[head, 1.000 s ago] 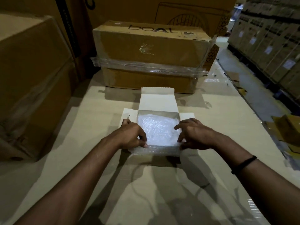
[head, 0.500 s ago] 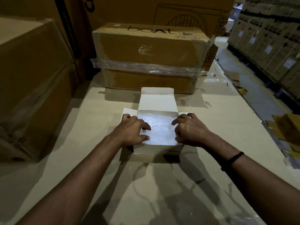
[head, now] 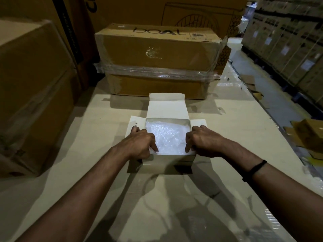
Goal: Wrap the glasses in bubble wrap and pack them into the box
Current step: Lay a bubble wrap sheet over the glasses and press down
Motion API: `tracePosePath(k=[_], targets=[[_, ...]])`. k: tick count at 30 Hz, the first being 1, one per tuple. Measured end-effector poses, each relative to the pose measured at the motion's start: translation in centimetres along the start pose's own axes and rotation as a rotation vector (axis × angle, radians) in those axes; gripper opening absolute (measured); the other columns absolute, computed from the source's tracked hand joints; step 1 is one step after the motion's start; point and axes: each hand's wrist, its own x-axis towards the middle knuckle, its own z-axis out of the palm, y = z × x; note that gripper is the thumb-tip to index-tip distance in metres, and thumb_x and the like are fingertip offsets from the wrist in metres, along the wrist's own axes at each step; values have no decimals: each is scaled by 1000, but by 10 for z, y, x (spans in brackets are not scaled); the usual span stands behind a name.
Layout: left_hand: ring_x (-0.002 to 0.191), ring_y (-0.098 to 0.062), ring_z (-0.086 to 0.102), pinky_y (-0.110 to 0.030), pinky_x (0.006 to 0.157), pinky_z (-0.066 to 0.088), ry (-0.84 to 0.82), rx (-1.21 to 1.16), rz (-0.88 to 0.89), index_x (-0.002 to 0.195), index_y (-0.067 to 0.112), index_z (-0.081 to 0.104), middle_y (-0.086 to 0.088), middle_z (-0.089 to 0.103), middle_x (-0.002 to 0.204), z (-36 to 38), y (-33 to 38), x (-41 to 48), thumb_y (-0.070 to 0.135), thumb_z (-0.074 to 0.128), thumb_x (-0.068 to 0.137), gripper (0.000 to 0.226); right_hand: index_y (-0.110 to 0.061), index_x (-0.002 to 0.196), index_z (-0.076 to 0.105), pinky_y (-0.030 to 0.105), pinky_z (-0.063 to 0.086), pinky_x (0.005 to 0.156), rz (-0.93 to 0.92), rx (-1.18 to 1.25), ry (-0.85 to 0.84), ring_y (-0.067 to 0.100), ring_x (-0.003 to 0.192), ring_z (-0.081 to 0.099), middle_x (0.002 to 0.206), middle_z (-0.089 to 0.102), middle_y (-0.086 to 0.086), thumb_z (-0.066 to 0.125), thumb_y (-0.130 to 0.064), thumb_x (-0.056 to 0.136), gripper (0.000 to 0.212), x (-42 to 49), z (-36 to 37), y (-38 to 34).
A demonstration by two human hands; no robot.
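A small white box (head: 167,109) stands open on the table, its lid flap tilted back and its side flaps spread outward. A bundle of bubble wrap (head: 167,137) fills the inside; the glasses are hidden in it. My left hand (head: 139,144) lies over the left flap, its thumb pressing down on the wrap at the near left corner. On the opposite side my right hand (head: 204,140) does the same, thumb pushed into the near right corner.
A long taped carton (head: 157,55) sits just behind the box, a large carton (head: 31,84) at the left. The table (head: 87,137) ends on the right at an aisle with cardboard scraps (head: 307,133) and stacked cartons (head: 288,41).
The bubble wrap that hung over the box's near edge has been pushed down inside. Both hands have moved apart to the box's sides, with their thumbs in the near corners.
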Motion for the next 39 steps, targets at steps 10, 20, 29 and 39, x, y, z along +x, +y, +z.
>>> tracePosePath(k=[10, 20, 29, 39], targets=[[110, -21, 50, -40, 93, 17, -169, 30, -112, 105, 28, 70, 3, 69, 110, -3, 17, 8, 5, 44, 85, 41, -32, 110, 69, 27, 46, 79, 131, 182, -97, 15, 99, 61, 107, 69, -12, 56, -8, 86, 36, 9, -15, -6], [93, -22, 60, -39, 90, 33, -31, -52, -287, 75, 21, 62, 2, 67, 84, 7, 40, 31, 57, 64, 83, 37, -21, 107, 52, 38, 35, 85, 498, 19, 83, 26, 104, 52, 110, 60, 3, 68, -71, 65, 67, 25, 16, -18], [97, -22, 58, -41, 96, 28, 109, 0, -272, 76, 20, 68, 0, 70, 90, -7, 21, 20, 53, 60, 89, 36, -29, 105, 59, 36, 32, 85, 326, 190, 117, 23, 113, 43, 122, 53, -2, 71, -56, 75, 41, 6, -1, 5], [109, -24, 45, -42, 94, 26, -73, 349, -274, 79, 24, 51, -2, 65, 105, -2, 22, 26, 37, 62, 86, 18, -28, 84, 58, 41, 28, 94, 290, -136, -16, 22, 107, 47, 106, 58, -3, 70, -52, 70, 31, 24, 6, -7]])
